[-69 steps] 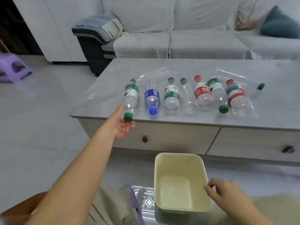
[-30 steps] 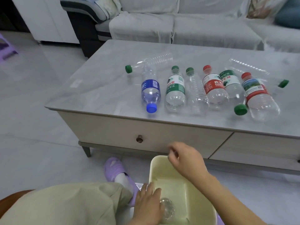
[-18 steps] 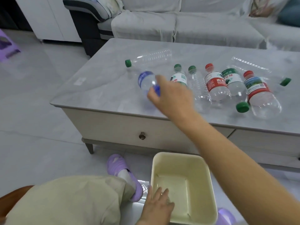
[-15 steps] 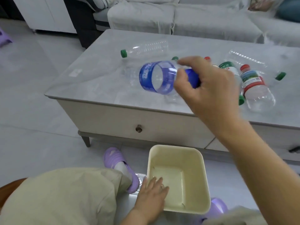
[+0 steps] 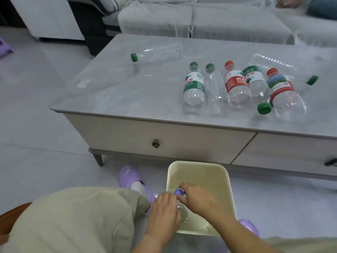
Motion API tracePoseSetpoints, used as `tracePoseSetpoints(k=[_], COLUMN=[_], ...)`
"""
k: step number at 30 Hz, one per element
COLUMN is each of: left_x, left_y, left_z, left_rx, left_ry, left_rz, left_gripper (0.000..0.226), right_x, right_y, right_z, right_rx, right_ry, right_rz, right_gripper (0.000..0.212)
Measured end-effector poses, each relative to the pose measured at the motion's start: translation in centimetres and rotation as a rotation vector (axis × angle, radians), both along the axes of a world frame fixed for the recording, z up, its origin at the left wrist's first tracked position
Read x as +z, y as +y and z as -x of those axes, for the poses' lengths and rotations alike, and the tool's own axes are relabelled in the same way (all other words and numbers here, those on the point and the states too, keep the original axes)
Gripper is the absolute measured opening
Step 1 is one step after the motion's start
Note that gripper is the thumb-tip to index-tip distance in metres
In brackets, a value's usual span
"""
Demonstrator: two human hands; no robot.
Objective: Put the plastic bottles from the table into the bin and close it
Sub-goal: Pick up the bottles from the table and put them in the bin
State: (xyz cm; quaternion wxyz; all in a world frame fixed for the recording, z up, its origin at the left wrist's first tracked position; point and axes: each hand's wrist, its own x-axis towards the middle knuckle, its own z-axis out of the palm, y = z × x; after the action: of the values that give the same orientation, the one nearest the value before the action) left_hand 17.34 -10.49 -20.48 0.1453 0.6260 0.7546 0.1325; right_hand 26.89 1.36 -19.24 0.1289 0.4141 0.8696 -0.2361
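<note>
Cream bin sits on the floor below the desk. Our right hand fingers pinch the blue-capped bottle inside it; left hand cups a clear bottle at the rim. Risk: the clear one slips outside. Seven bottles lie on glossy grey marble; sofa behind, tiled floor.

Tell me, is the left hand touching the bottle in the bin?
Touching. In the head view the left hand wraps over the bottle inside the bin.
</note>
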Motion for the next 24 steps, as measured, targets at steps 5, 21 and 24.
tracePoseSetpoints(k=[5,21,24], left_x=[0.4,-0.7,-0.5], left_y=[0.8,0.7,2.1], left_z=[0.0,0.8,0.5], left_rx=[-0.092,-0.010,-0.029], left_ry=[0.030,0.084,0.032], left_rz=[0.067,0.248,0.192], left_gripper=[0.071,0.069,0.069], right_x=[5.1,25.0,29.9], right_y=[3.0,11.3,6.0], right_z=[0.3,6.5,0.2], right_rx=[0.057,-0.211,-0.252], right_ry=[0.221,0.415,0.781], right_rz=[-0.356,-0.977,-0.754], right_gripper=[0.030,0.057,0.056])
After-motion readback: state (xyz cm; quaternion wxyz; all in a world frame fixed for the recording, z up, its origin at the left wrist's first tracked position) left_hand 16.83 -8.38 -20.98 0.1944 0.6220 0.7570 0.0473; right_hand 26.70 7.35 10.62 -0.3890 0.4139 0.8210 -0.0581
